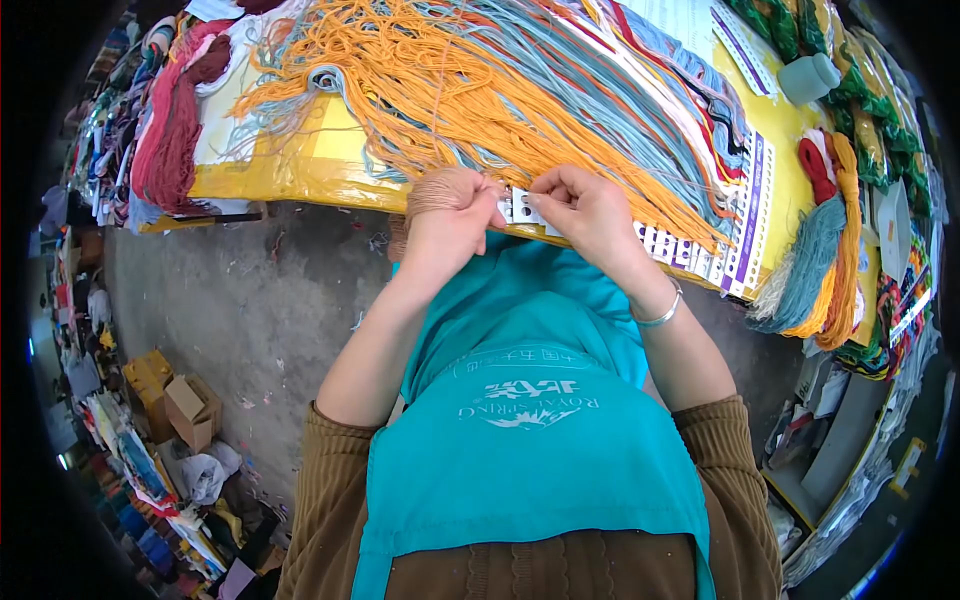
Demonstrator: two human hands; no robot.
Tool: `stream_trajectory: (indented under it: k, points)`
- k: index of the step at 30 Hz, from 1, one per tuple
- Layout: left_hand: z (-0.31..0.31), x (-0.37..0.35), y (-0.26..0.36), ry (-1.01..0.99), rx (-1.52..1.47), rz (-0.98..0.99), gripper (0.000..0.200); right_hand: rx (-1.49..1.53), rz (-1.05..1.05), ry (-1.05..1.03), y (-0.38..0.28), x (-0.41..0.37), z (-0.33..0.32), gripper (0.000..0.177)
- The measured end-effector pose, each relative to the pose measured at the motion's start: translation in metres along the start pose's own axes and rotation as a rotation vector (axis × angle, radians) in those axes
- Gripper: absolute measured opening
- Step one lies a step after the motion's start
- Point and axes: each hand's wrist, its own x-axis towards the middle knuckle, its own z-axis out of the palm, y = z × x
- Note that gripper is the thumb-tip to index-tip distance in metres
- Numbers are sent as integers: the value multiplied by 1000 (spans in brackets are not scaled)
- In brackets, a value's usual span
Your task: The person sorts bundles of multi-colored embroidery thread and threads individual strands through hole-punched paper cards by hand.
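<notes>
At the near edge of the table, both my hands are at a small white card with punched holes (522, 208). My left hand (452, 222) is closed beside the card's left end, with a ridged bundle of tan-pink thread (440, 188) against its fingers. My right hand (592, 218) pinches the card's right side between thumb and fingers. Long orange threads (470, 90) lie just beyond my hands, with blue-grey threads (570, 75) beside them. More white punched cards (680, 248) line the edge to the right, partly under the thread ends.
Red and maroon skeins (178, 125) hang over the yellow table's (340, 150) left side. A purple-and-white punched strip (752, 215) and a teal skein (808, 265) lie right. A pale green container (810, 78) stands at the back. Cardboard boxes (190, 410) sit on the floor.
</notes>
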Motion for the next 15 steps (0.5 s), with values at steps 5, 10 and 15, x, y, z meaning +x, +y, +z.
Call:
stream_trajectory:
  k: [5,10,15]
  points:
    - [0,-7,4,-60,-308,23,15,-134,61,-55,-9,5,-2,28]
    - [-8,-4,9,-118,-510,-133,13,-98,95,-83,-6,7,-5,35]
    - [2,-7,12,-249,-309,-56,17,-213,28,0,-6,6,2,37]
